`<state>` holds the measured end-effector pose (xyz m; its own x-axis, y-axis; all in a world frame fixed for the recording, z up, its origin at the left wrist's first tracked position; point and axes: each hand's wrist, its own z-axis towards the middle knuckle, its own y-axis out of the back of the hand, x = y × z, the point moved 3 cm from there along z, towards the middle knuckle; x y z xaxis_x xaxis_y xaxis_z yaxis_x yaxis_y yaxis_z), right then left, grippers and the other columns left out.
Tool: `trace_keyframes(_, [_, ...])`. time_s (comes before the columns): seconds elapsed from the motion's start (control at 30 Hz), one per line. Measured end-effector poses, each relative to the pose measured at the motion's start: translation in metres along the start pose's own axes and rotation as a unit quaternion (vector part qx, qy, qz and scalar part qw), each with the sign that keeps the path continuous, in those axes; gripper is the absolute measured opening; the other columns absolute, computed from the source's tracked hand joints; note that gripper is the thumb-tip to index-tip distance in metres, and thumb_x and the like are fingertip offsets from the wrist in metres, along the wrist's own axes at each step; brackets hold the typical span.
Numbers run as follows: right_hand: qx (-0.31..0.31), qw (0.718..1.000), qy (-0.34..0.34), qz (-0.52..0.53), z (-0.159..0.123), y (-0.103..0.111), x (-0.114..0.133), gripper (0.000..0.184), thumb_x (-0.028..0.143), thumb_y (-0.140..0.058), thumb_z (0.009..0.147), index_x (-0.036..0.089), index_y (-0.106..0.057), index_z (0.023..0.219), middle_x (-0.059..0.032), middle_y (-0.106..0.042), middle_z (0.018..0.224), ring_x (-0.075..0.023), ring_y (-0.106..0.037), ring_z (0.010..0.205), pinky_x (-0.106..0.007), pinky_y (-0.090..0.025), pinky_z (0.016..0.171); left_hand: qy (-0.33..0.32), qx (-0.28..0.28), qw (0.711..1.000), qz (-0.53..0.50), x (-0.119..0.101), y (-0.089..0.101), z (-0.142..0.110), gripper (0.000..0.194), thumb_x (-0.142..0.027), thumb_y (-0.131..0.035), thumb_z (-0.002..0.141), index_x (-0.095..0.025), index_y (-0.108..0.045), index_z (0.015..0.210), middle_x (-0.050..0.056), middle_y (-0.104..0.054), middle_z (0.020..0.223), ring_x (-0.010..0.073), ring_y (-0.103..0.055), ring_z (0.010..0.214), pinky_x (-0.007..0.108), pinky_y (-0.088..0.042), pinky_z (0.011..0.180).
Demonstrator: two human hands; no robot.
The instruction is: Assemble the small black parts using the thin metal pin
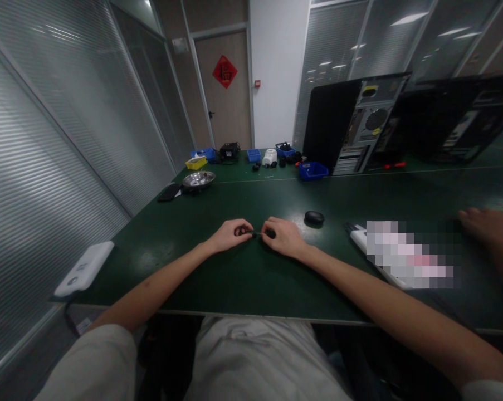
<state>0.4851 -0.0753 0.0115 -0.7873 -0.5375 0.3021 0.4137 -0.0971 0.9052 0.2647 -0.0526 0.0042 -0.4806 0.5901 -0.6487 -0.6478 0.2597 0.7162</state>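
Over the middle of the green table (218, 284), my left hand (228, 236) is closed on a small black part (242, 230), mostly hidden by the fingers. Facing it, my right hand (285, 238) is closed around what looks like a small screwdriver (270, 233). Its thin metal shaft points left and meets the black part between the hands. A rounded black piece like a mouse shell (314, 218) lies on the table just beyond my right hand.
At far right, another person's hand (480, 220) rests near a white device with a blurred-out screen (385, 262). A white power strip (86, 267) lies at left. Farther back are a metal dish (199, 179), a blue bin (313, 171) and computer towers (332, 125).
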Motion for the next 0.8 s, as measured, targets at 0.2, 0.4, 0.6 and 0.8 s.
trace_keyframes(0.2, [-0.006, 1.000, 0.011, -0.003, 0.0005, -0.0027, -0.0006, 0.016, 0.036, -0.060, 0.095, 0.024, -0.070, 0.095, -0.0019, -0.068, 0.100, -0.0176, -0.062, 0.088, -0.028, -0.033, 0.067, -0.001, 0.007, 1.000, -0.006, 0.0026, 0.0005, 0.0010, 0.031, -0.044, -0.067, 0.095, -0.017, -0.075, 0.108, 0.006, -0.069, 0.096, 0.0153, -0.056, 0.075, 0.028, -0.044, 0.068])
trace_keyframes(0.4, [0.001, 1.000, 0.020, 0.002, 0.0015, -0.0035, -0.0008, 0.017, 0.037, -0.059, 0.097, 0.024, -0.070, 0.098, -0.0018, -0.068, 0.101, -0.0169, -0.061, 0.087, -0.028, -0.033, 0.066, -0.010, 0.014, 1.000, -0.024, 0.0057, 0.0006, 0.0015, 0.027, -0.041, -0.069, 0.094, -0.017, -0.076, 0.105, 0.007, -0.070, 0.099, 0.0153, -0.058, 0.076, 0.028, -0.044, 0.069])
trace_keyframes(0.6, [0.000, 0.999, 0.032, 0.020, 0.0014, -0.0025, 0.0002, 0.018, 0.037, -0.057, 0.099, 0.023, -0.069, 0.100, -0.0020, -0.068, 0.102, -0.0162, -0.061, 0.086, -0.027, -0.035, 0.068, -0.008, 0.011, 0.999, -0.030, 0.0054, 0.0012, 0.0012, 0.025, -0.039, -0.069, 0.095, -0.017, -0.076, 0.105, 0.007, -0.071, 0.101, 0.0161, -0.060, 0.079, 0.028, -0.045, 0.070])
trace_keyframes(0.8, [0.018, 0.999, 0.029, 0.018, 0.0017, 0.0009, 0.0029, 0.017, 0.035, -0.058, 0.098, 0.023, -0.070, 0.098, -0.0025, -0.067, 0.102, -0.0157, -0.061, 0.084, -0.027, -0.035, 0.068, -0.008, 0.010, 1.000, -0.021, 0.0034, 0.0008, 0.0008, 0.027, -0.040, -0.068, 0.095, -0.017, -0.076, 0.106, 0.007, -0.071, 0.099, 0.0160, -0.059, 0.078, 0.028, -0.045, 0.071])
